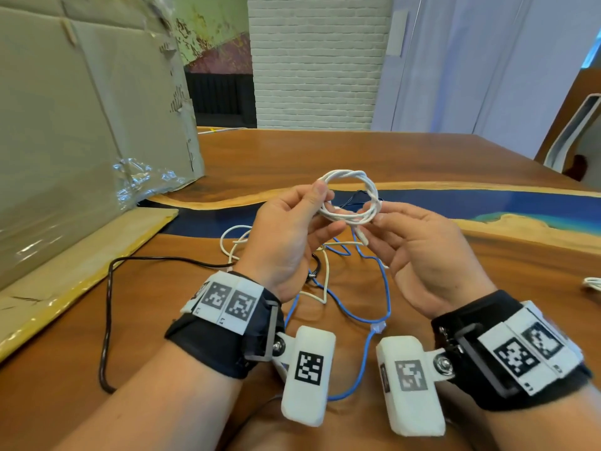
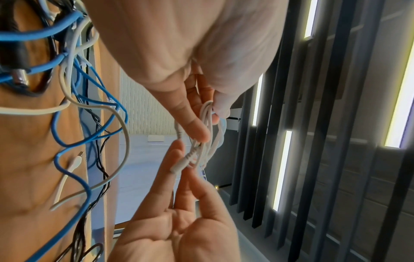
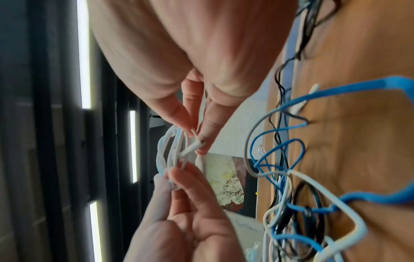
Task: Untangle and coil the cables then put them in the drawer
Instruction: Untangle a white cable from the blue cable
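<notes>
A thin white cable [image 1: 353, 182], wound into a small coil, is held up above the wooden table [image 1: 455, 164] between both hands. My left hand [image 1: 325, 206] pinches the coil's left side between thumb and fingers, as the left wrist view shows with the left hand [image 2: 210, 122] on the white coil [image 2: 207, 147]. My right hand [image 1: 374, 214] pinches the right side, where the loose plug end [image 1: 362, 237] hangs down. In the right wrist view the right hand [image 3: 197, 140] nips the plug end [image 3: 190, 148] beside the coil [image 3: 167, 152]. No drawer is in view.
Under the hands a blue cable [image 1: 387, 288], a cream cable [image 1: 234, 242] and a black cable [image 1: 107, 320] lie tangled on the table. A large cardboard box [image 1: 81, 125] stands at the left. Another white cable [image 1: 592, 283] lies at the right edge.
</notes>
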Action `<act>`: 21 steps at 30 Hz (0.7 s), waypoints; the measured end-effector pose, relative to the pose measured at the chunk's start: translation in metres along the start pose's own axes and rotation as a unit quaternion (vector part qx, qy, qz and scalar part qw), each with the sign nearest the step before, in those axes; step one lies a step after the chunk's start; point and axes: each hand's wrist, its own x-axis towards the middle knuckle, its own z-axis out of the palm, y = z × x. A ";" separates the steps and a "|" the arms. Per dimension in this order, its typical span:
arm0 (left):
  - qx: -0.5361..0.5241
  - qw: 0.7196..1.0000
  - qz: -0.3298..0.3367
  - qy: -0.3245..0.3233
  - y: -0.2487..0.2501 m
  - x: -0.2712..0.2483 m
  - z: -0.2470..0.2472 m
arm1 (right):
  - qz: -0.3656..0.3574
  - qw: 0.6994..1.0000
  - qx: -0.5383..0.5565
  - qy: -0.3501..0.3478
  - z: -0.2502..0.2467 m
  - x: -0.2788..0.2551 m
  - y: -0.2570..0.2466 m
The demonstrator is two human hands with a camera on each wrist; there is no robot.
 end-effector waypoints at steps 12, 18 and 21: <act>0.141 0.980 0.138 -0.014 -0.004 -0.001 -0.002 | 0.054 0.998 0.026 -0.024 0.000 -0.001 0.001; 0.091 0.991 0.095 0.000 -0.004 0.002 -0.005 | 0.036 0.996 -0.033 -0.072 0.002 -0.003 0.000; 0.123 0.988 0.090 0.006 -0.005 0.004 -0.007 | 0.027 0.996 -0.017 -0.084 0.000 -0.003 -0.001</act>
